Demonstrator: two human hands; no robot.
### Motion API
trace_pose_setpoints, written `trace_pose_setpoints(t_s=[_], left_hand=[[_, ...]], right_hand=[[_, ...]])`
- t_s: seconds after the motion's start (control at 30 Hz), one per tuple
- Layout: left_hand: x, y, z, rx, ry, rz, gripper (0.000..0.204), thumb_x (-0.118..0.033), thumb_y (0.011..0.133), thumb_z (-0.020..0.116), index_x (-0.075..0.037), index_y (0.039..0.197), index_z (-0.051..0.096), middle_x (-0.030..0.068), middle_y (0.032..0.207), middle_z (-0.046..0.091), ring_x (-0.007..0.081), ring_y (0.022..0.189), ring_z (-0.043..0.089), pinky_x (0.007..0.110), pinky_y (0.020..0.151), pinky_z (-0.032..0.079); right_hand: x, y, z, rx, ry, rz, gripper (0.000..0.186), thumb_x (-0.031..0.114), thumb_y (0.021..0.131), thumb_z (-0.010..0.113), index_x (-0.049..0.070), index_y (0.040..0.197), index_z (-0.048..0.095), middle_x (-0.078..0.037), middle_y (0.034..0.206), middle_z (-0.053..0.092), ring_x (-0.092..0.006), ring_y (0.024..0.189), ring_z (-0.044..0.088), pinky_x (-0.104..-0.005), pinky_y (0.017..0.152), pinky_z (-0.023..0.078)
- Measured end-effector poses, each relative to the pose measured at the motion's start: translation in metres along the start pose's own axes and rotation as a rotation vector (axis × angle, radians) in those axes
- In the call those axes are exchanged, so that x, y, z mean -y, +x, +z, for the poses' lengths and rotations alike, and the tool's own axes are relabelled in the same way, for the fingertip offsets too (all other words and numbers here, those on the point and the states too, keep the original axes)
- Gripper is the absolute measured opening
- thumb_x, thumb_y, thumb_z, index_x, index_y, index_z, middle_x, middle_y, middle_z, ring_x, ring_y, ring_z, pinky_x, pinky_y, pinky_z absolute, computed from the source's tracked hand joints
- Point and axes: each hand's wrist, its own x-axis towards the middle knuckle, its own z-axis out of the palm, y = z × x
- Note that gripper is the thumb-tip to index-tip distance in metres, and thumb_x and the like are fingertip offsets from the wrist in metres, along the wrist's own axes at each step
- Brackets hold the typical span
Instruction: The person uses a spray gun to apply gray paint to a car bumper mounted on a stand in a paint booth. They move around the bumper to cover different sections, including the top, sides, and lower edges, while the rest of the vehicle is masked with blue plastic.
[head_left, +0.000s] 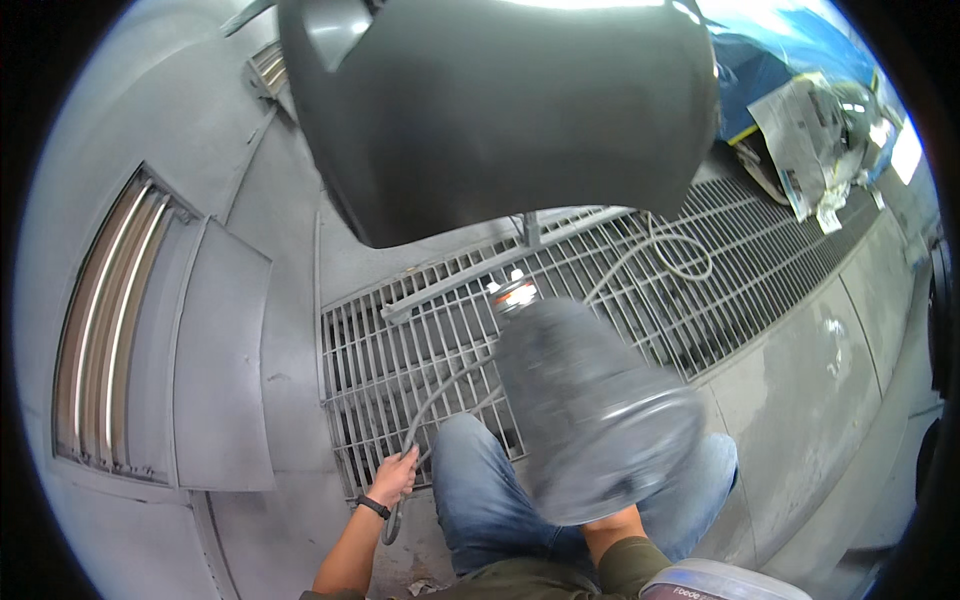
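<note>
My left hand (393, 477), a dark band at its wrist, is closed around a grey air hose (436, 397) beside my left knee. In front of my right knee is a spray gun with a large grey cup (585, 410), tilted and smeared by motion. A small metal part with an orange-red ring (515, 293) shows at the cup's far end. My right hand (612, 527) is under the cup's near end, its fingers hidden; the gun is held up by it. Beyond the gun hangs a smooth dark grey car body panel (520, 110), apart from both hands.
A floor grating (420, 350) runs under the panel, with a stand bar (460, 280) and looped hose (690, 262) on it. A lamp fixture (115, 320) sits in the left wall. Paper-covered parts (805, 140) and blue sheeting (745, 75) are at the far right.
</note>
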Motion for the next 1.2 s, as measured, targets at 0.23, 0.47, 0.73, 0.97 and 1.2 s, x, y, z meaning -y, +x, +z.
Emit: trace_pose_setpoints(t_s=[0.23,0.47,0.73,0.97,1.2], left_hand=[[0.012,0.008,-0.001,0.019,0.003,0.005,0.043,-0.048,0.099,0.062,-0.012,0.081,0.049,-0.007,0.063,0.037,0.0056,0.052,0.032,0.024,0.046,0.027],[-0.005,-0.008,0.039,0.042,0.194,-0.009,0.044,-0.049,0.099,0.062,-0.009,0.082,0.052,-0.0058,0.063,0.038,0.007,0.052,0.034,0.025,0.046,0.029],[-0.05,-0.002,0.116,-0.072,0.41,0.102,0.043,-0.045,0.098,0.064,-0.006,0.08,0.059,-0.0043,0.059,0.044,0.0074,0.049,0.04,0.026,0.043,0.032],[-0.08,-0.022,0.239,-0.253,1.03,0.477,0.049,-0.041,0.093,0.065,0.006,0.082,0.064,0.0297,0.077,0.063,0.0447,0.077,0.063,0.048,0.071,0.05],[-0.077,-0.065,0.347,-0.346,1.216,0.31,0.048,-0.043,0.091,0.067,0.005,0.086,0.068,0.029,0.079,0.066,0.0476,0.081,0.065,0.054,0.072,0.05]], right_hand=[[-0.018,0.013,0.055,0.328,-0.091,-0.259,0.072,0.058,0.09,0.053,-0.01,0.108,0.069,-0.026,0.1,0.071,-0.0413,0.093,0.073,-0.0447,0.08,0.06],[-0.006,-0.042,-0.074,0.092,0.368,0.405,0.055,0.042,0.099,0.052,-0.002,0.131,0.053,-0.016,0.124,0.062,-0.0291,0.116,0.059,-0.0398,0.095,0.053],[0.025,0.02,-0.206,-0.6,-0.097,0.222,0.085,0.065,0.094,0.045,-0.01,0.132,0.049,-0.025,0.117,0.065,-0.0306,0.1,0.068,-0.0314,0.061,0.057],[0.031,0.148,-0.325,-0.235,0.231,0.398,0.088,0.068,0.092,0.047,-0.01,0.133,0.052,-0.025,0.119,0.066,-0.0306,0.104,0.069,-0.0307,0.065,0.058],[-0.068,0.192,-0.412,0.159,0.514,0.615,0.071,0.055,0.089,0.056,-0.004,0.129,0.055,-0.022,0.114,0.068,-0.0339,0.096,0.072,-0.0363,0.061,0.059]])
